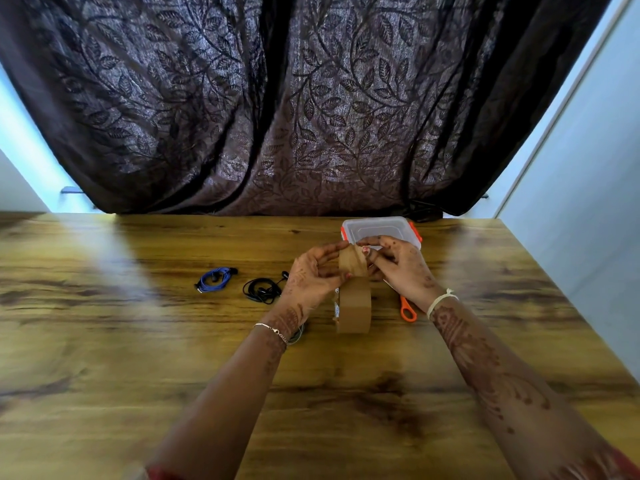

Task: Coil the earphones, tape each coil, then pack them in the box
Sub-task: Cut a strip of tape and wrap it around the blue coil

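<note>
**Both hands on the tape strip, earphones off to the left**

On my feed a dark leaf-patterned curtain (311, 98) fills the top half. Below it is the wooden table (138, 358), which carries everything else.

The clear box (381, 227), with orange clips and its lid on, sits at the far edge of the table. It is right behind the right hand's fingertips.

The brown tape roll (355, 306) stands on edge near table centre, directly under both hands. I can't tell if it rests on the wood or hangs from the strip.

The left hand (311, 278) has its fingers curled onto the left edge of the tape strip (351, 260), with the thumb up top. The right hand (401, 268) pinches the strip's upper end between thumb and fingertips. So both are grasping the strip, neither is loose. The strip runs upward from the roll and is held taut between the two grips.

The task items are well away from the grips. The black earphones (263, 289) lie coiled on the table just left of the left hand, close but not touching as far as I can see. The blue earphones (214, 278) lie coiled further left, apart from the black pair. Neither coil is in a hand, and I can't make out tape on either.

The orange scissors (408, 311) lie under the right wrist. Only a handle loop shows, the rest is hidden by the hand.
</note>
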